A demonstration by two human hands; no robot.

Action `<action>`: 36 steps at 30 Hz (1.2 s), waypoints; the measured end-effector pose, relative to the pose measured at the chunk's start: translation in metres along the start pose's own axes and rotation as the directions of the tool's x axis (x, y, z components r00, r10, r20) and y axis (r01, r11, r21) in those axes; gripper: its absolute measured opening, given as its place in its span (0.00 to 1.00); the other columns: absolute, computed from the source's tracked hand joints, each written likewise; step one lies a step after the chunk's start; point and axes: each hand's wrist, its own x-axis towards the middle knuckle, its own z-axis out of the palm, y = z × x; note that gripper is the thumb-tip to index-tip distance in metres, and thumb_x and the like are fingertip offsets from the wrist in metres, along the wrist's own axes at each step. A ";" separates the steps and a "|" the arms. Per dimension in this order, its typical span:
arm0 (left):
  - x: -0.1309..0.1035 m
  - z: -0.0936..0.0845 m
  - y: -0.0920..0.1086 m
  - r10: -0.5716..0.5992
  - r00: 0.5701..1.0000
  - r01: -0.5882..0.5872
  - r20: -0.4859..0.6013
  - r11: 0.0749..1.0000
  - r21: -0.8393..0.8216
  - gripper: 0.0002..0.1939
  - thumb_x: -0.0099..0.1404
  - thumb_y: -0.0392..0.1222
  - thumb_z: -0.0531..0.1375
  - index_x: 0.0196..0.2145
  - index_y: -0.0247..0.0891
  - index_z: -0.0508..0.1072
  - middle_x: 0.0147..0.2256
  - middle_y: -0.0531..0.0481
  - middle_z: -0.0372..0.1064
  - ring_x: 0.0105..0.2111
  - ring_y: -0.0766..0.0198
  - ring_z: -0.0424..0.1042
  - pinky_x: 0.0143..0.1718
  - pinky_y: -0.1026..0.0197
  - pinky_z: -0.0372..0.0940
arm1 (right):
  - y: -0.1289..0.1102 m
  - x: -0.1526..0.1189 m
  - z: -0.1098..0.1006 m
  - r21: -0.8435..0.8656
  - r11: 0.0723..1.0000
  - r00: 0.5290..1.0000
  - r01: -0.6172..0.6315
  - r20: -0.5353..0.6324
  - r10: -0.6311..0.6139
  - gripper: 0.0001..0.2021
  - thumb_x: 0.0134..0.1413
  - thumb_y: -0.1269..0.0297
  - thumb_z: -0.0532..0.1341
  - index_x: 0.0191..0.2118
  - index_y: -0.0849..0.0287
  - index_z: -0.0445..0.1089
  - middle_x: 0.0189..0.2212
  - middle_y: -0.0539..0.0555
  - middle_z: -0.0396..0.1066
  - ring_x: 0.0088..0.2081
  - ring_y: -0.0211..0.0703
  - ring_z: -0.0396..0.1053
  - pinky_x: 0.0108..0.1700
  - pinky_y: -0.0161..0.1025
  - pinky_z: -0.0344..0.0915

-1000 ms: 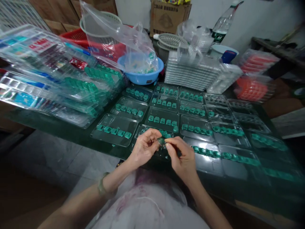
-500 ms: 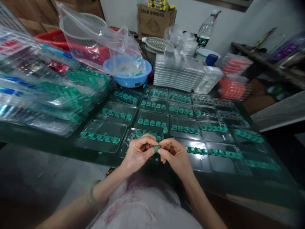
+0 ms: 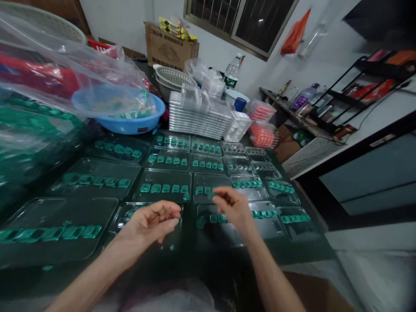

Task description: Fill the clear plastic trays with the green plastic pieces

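My left hand [image 3: 152, 223] hovers over a near clear tray, fingers curled, with a small gap between thumb and forefinger and nothing in it. To its right, my right hand [image 3: 230, 206] is pinched on a small green piece [image 3: 211, 195] at its fingertips, partly blurred. It is above a clear tray [image 3: 203, 180] with green pieces in a row. More shallow clear trays bear rows of translucent green pieces [image 3: 165, 188] around both hands.
A blue basin [image 3: 130, 125] with green pieces stands at the back left, under clear plastic. Stacked clear trays [image 3: 198, 115] are behind the rows, beside red-orange packs [image 3: 264, 136]. Piled green-filled packages [image 3: 29, 143] cover the left side. A shelf [image 3: 299, 119] stands right.
My hands have moved apart. The left has let go of the green piece, which is now in my right hand's fingertips. The view has turned to the right.
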 end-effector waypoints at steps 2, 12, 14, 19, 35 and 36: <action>-0.003 -0.010 -0.003 0.005 0.998 -0.003 -0.064 1.000 0.031 0.12 0.55 0.44 0.61 0.37 0.40 0.70 0.29 0.50 0.66 0.26 0.66 0.63 0.21 0.67 0.57 | 0.025 0.033 -0.029 -0.129 0.990 0.982 -0.053 -0.187 0.028 0.15 0.48 0.56 0.58 0.38 0.62 0.70 0.21 0.50 0.68 0.18 0.33 0.62 0.21 0.32 0.60; -0.026 -0.039 0.008 -0.035 0.941 0.074 -0.336 0.992 0.105 0.09 0.54 0.47 0.61 0.35 0.46 0.73 0.27 0.54 0.68 0.28 0.64 0.64 0.25 0.65 0.59 | 0.114 0.131 -0.086 -0.446 0.893 0.983 -0.064 -0.183 -0.021 0.13 0.43 0.66 0.58 0.36 0.66 0.73 0.22 0.54 0.71 0.22 0.39 0.67 0.27 0.35 0.62; -0.028 -0.042 0.010 -0.043 0.929 0.088 -0.367 0.990 0.109 0.09 0.54 0.48 0.61 0.35 0.47 0.73 0.27 0.55 0.68 0.28 0.64 0.63 0.25 0.65 0.59 | 0.119 0.134 -0.086 -0.497 0.866 0.985 -0.052 -0.166 -0.037 0.13 0.44 0.67 0.57 0.36 0.66 0.73 0.24 0.55 0.72 0.24 0.39 0.68 0.30 0.35 0.62; -0.029 -0.046 0.008 -0.062 0.915 0.115 -0.399 0.987 0.109 0.10 0.53 0.48 0.62 0.34 0.48 0.73 0.29 0.56 0.70 0.29 0.64 0.65 0.26 0.65 0.59 | 0.118 0.137 -0.088 -0.608 0.793 0.983 -0.048 -0.171 -0.072 0.14 0.46 0.67 0.56 0.38 0.66 0.72 0.28 0.58 0.73 0.28 0.41 0.68 0.34 0.36 0.62; -0.027 -0.057 -0.012 -0.032 0.936 0.107 -0.352 0.975 0.196 0.16 0.55 0.50 0.61 0.40 0.42 0.68 0.26 0.55 0.65 0.26 0.66 0.61 0.25 0.67 0.58 | 0.111 0.142 -0.075 -0.826 0.545 0.987 -0.148 -0.156 0.032 0.06 0.43 0.66 0.58 0.27 0.60 0.72 0.24 0.55 0.72 0.30 0.42 0.68 0.31 0.33 0.58; -0.026 -0.056 -0.011 -0.012 0.936 0.088 -0.351 0.976 0.201 0.15 0.55 0.49 0.60 0.40 0.42 0.68 0.26 0.55 0.65 0.26 0.67 0.61 0.25 0.68 0.57 | 0.109 0.143 -0.075 -0.832 0.535 0.988 -0.145 -0.146 0.039 0.06 0.43 0.66 0.59 0.26 0.60 0.72 0.24 0.55 0.72 0.30 0.42 0.68 0.31 0.33 0.58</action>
